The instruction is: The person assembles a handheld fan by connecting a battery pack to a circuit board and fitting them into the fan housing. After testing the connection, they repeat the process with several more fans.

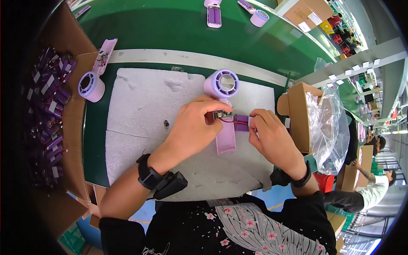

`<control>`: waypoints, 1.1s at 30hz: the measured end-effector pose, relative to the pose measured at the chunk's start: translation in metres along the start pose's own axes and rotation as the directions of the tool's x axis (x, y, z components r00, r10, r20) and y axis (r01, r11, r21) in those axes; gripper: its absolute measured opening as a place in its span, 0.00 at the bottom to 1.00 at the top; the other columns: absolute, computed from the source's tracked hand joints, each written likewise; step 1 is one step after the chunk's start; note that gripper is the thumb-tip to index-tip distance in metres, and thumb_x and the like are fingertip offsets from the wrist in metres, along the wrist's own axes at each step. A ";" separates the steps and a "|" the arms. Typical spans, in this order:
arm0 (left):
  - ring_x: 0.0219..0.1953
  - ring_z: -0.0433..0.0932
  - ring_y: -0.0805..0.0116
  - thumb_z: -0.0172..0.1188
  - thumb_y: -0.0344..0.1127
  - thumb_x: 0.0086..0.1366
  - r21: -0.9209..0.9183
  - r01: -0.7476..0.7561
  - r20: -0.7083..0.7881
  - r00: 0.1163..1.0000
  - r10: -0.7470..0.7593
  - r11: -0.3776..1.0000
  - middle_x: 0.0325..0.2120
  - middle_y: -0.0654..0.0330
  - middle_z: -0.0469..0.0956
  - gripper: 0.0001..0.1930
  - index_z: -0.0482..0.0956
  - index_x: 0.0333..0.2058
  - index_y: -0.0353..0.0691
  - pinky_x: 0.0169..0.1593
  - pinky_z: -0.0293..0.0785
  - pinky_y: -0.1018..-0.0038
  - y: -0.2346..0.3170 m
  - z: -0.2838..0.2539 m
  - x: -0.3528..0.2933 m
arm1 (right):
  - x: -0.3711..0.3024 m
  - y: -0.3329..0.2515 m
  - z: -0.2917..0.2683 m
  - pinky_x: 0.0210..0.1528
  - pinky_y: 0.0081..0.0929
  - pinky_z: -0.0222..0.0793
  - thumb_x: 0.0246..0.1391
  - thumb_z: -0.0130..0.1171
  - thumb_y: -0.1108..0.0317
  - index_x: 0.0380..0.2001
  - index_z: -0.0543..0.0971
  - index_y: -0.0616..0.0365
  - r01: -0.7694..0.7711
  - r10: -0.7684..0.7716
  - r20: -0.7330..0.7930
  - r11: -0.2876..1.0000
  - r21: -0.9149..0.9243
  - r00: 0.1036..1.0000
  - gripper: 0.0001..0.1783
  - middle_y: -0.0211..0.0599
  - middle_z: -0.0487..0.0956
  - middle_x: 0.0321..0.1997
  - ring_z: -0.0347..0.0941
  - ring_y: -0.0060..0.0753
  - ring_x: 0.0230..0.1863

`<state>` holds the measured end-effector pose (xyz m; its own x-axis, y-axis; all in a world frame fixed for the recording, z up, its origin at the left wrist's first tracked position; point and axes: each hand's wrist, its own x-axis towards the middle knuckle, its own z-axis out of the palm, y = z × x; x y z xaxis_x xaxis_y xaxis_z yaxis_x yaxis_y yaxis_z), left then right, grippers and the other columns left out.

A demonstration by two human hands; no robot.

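Observation:
A lilac handheld fan (225, 142) lies on a white foam sheet (140, 106), its round head away from me and its handle shell uncovered toward me. At the top of the handle, my left hand (196, 121) pinches a small green circuit board (223, 114) between thumb and fingers. Red and black wires run from the board to a purple battery pack (241, 123) just right of the handle. My right hand (272, 134) grips that battery pack by its pale end, the fingertips closed on it.
At left stands a cardboard box (76, 127) of purple battery packs, beside another opened fan (92, 86). More fan parts (214, 16) sit on the green belt (170, 29) beyond. To the right are a carton (299, 117) and clear plastic bag (329, 131). Other people are farther right.

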<state>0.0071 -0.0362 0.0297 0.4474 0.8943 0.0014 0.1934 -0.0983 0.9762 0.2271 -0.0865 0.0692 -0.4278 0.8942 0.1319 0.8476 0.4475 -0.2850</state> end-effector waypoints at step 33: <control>0.38 0.80 0.72 0.60 0.18 0.54 0.045 0.005 0.006 1.000 -0.006 0.999 0.40 0.56 0.80 0.18 0.83 0.44 0.36 0.41 0.76 0.78 0.002 -0.014 0.003 | 0.018 0.010 -0.005 0.41 0.33 0.78 0.43 0.67 0.79 0.67 0.58 0.57 -0.652 -0.038 0.654 -0.132 0.747 0.756 0.46 0.43 0.78 0.42 0.79 0.40 0.45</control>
<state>-0.0036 -0.0270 0.0345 0.4518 0.8921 -0.0056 0.2348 -0.1128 0.9655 0.2294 -0.0656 0.0736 -0.5606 0.6524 -0.5100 -0.0670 -0.6496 -0.7573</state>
